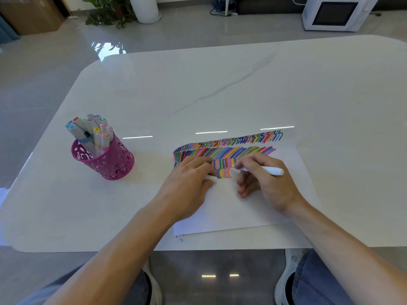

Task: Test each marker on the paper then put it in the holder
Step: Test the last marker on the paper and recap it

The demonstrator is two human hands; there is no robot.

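Observation:
A white sheet of paper [231, 212] lies on the table, its far part filled with rows of coloured marker strokes [226, 150]. My right hand [264, 179] grips a white marker [272, 171] with its tip down on the paper beside the pink strokes. My left hand [189, 183] rests on the paper's left part, fingers curled over a small white piece [210, 177], seemingly the marker's cap. A pink perforated holder [110, 160] stands to the left on the table, with several capped markers [92, 133] upright in it.
The white marble table [220, 89] stretches far beyond the paper. Its near edge runs just past the paper's front. On the floor behind stand a potted plant [110, 12], a white cylinder [145, 8] and a white microwave [334, 13]. My knees and shoes show below.

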